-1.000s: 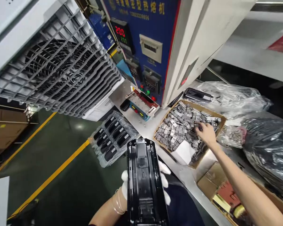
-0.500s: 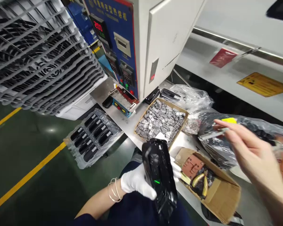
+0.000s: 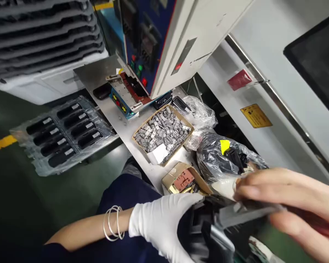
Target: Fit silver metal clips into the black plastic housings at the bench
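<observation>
A glossy black plastic housing (image 3: pixel 205 233) sits low at the near right of the scene, tilted and partly cropped, while 1 flat grey metal strip (image 3: pixel 244 213) lies across its top edge, blurred, pointing right.

glossy black plastic housing (image 3: pixel 205 233), cloth glove (image 3: pixel 159 223)

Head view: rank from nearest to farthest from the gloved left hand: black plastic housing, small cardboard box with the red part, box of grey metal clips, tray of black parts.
1. black plastic housing: held in the left hand.
2. small cardboard box: just above the hand.
3. box of grey metal clips: farther up the bench.
4. tray of black parts: far left, off the bench.
</observation>
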{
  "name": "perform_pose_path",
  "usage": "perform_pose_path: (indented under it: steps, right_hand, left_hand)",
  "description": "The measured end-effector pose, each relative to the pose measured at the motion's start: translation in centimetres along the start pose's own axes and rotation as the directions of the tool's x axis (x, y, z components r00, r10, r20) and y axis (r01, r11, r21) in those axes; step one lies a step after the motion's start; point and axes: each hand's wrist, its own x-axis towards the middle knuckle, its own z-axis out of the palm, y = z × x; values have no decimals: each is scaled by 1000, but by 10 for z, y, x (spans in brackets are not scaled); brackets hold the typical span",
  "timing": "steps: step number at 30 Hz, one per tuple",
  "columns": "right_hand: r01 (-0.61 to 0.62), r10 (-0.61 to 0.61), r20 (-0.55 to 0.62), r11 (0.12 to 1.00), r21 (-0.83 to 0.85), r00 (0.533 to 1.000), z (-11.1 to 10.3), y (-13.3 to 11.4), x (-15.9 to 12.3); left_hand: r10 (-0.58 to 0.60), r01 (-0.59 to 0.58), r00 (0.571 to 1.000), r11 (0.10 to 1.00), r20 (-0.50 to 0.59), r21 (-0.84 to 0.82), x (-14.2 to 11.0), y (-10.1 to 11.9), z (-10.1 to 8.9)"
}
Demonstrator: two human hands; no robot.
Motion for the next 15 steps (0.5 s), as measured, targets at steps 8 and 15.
perform_pose_path:
  steps: [8,15]
  right_hand:
    - [-233,226,65,964,126,972,20,-22,49]
    - [-548,455,305,714,437,837,39,-19,56]
  left_hand:
    - [202,-197,976,978,81,-66,0,-1,-1]
    - [275,-275,961,960,-4,-62,-4,-2,-4]
